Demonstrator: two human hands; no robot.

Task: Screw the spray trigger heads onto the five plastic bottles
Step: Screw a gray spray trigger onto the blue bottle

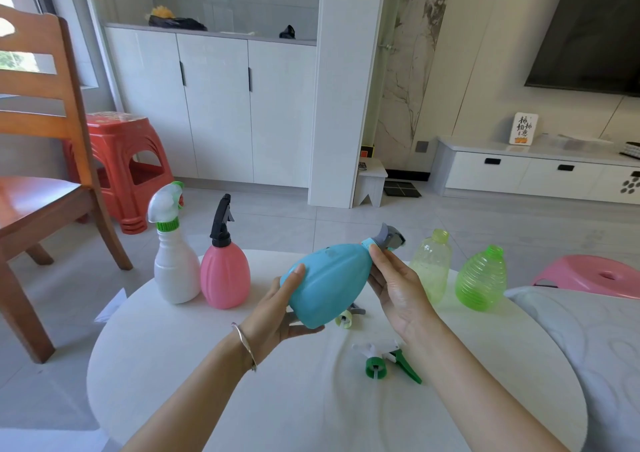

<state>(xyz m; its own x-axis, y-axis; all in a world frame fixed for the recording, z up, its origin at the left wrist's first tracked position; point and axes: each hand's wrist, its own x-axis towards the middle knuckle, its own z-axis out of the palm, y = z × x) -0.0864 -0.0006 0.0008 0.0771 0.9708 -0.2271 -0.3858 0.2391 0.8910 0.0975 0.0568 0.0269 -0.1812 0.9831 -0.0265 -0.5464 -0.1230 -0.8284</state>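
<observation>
My left hand (pixel 282 309) grips the base of a blue bottle (pixel 329 285), held tilted above the white round table (pixel 242 399). My right hand (pixel 394 285) pinches the collar of the grey trigger head (pixel 389 237) on the bottle's neck. A white bottle (pixel 175 268) with a white-green trigger head and a pink bottle (pixel 225 278) with a black trigger head stand at the table's far left. Two capless green bottles, a pale one (pixel 433 266) and a ribbed one (pixel 481 278), stand at the far right. A green-white trigger head (pixel 388 361) and a yellow-green one (pixel 346 318) lie loose on the table.
A wooden chair (pixel 45 174) and a red plastic stool (pixel 121 160) are to the left of the table. A pink stool (pixel 588 275) and a grey cushioned seat (pixel 588 347) are on the right. White cabinets line the far wall.
</observation>
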